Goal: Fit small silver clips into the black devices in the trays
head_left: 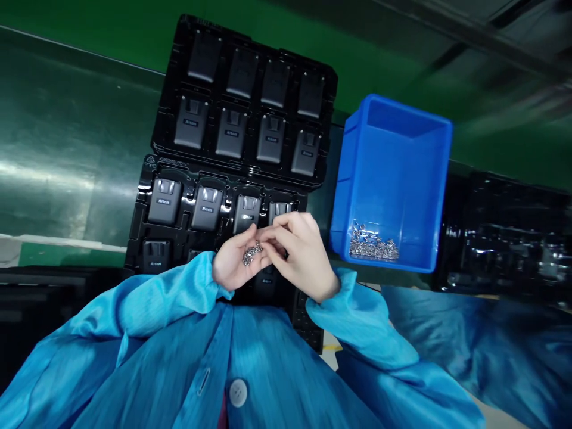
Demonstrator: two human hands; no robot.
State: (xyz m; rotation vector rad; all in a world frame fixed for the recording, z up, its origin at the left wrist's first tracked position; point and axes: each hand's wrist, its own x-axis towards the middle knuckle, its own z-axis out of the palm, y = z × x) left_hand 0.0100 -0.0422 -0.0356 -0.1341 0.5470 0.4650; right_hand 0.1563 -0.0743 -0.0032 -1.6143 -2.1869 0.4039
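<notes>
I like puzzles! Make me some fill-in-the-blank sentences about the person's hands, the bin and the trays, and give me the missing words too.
Small, shiny silver metal pieces sit in the palm of the person's ____ hand.
The open plastic bin is coloured ____.
The farther black plastic tray holds ____ rows of dark grey devices.
The word on their small labels is ____.

Missing words: left; blue; two; Riton.

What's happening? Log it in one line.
Left bare hand: cupping small silvery metal parts | right bare hand: fingers over them | blue rectangular plastic bin: similar parts inside
</notes>
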